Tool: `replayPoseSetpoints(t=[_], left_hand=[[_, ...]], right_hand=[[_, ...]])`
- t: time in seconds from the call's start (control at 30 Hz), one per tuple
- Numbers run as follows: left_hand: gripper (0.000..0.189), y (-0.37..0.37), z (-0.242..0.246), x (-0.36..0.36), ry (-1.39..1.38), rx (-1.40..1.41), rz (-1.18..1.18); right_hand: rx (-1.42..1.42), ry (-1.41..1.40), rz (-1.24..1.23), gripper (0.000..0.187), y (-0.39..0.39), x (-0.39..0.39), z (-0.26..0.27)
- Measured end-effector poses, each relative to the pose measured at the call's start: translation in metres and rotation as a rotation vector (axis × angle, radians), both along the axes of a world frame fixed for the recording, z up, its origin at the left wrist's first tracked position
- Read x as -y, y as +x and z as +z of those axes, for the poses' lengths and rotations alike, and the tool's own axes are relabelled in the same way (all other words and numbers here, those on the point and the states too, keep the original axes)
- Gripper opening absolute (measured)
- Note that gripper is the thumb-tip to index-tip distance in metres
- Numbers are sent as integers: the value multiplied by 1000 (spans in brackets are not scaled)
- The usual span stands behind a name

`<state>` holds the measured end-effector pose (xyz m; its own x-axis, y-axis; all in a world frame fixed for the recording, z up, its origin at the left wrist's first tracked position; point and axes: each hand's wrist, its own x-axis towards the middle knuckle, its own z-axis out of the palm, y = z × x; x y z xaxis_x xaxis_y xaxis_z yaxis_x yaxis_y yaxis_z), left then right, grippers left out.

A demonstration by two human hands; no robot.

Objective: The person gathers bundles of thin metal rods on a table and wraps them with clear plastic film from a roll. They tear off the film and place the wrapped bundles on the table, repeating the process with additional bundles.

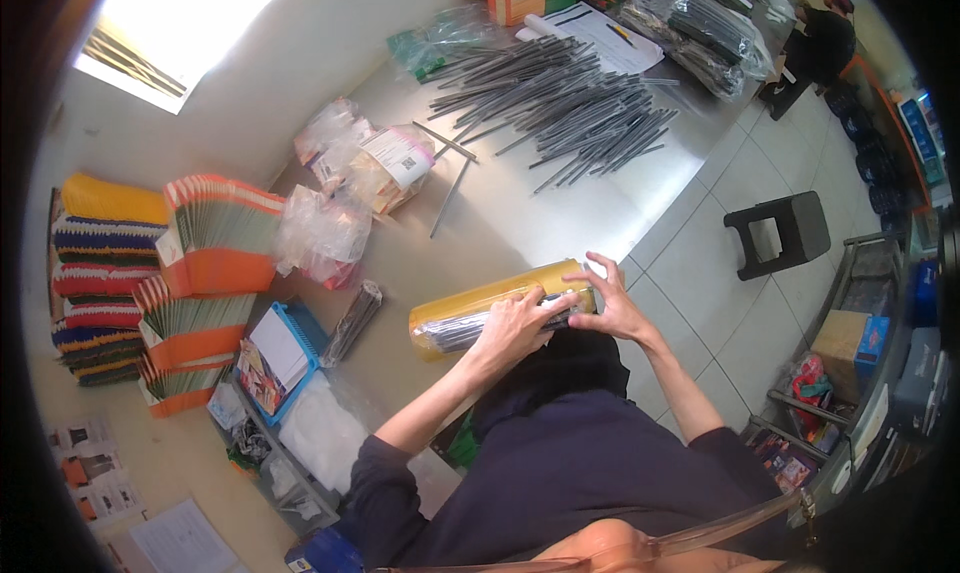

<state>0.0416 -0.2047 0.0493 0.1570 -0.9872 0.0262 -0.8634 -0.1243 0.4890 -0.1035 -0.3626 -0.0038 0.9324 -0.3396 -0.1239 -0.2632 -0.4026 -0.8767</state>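
At the table's front edge lies a bundle of thin dark rods [454, 334] wrapped in clear plastic. It rests against a yellow, glossy trough-like piece [480, 298], whose exact kind I cannot tell. My left hand [517, 318] grips the bundle from above, near its right end. Around that same end, the fingers of my right hand [619, 303] are spread, thumb low and forefinger at the yellow piece's rim. Whether they pinch the wrap is unclear. Left of the yellow piece, another wrapped rod bundle [356, 319] lies on the metal table [487, 224].
A large heap of loose grey rods [562, 108] covers the far table, with papers [600, 37] and bagged rods [705, 33] behind. Plastic bags [390, 168] and stacked orange-edged packs [217, 235] stand left. A black stool [784, 232] and another person [821, 40] are to the right.
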Motion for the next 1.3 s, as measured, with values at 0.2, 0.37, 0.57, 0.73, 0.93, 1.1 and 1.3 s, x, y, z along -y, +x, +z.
replayPoseSetpoints(t=[0.2,0.37,0.57,0.73,0.93,1.1,1.3], left_hand=[[30,-18,3,22,37,87,37],[26,-20,-14,24,-43,155,126],[27,-21,-1,17,-188,194,228],[23,17,40,1,-439,166,524],[32,126,5,-213,-1220,-715,1529],[37,32,-5,-446,-1864,-409,2162],[23,-58,38,-476,-2204,528,2055]], right_hand=[[175,190,-346,27,-12,-30,-49],[283,17,-429,27,-7,-41,-72],[478,17,-817,34,19,-73,-80],[411,291,-1016,40,37,-59,-74],[234,295,-794,47,34,-36,-60],[383,217,-739,35,90,-20,-13],[668,-623,42,20,155,-53,129]])
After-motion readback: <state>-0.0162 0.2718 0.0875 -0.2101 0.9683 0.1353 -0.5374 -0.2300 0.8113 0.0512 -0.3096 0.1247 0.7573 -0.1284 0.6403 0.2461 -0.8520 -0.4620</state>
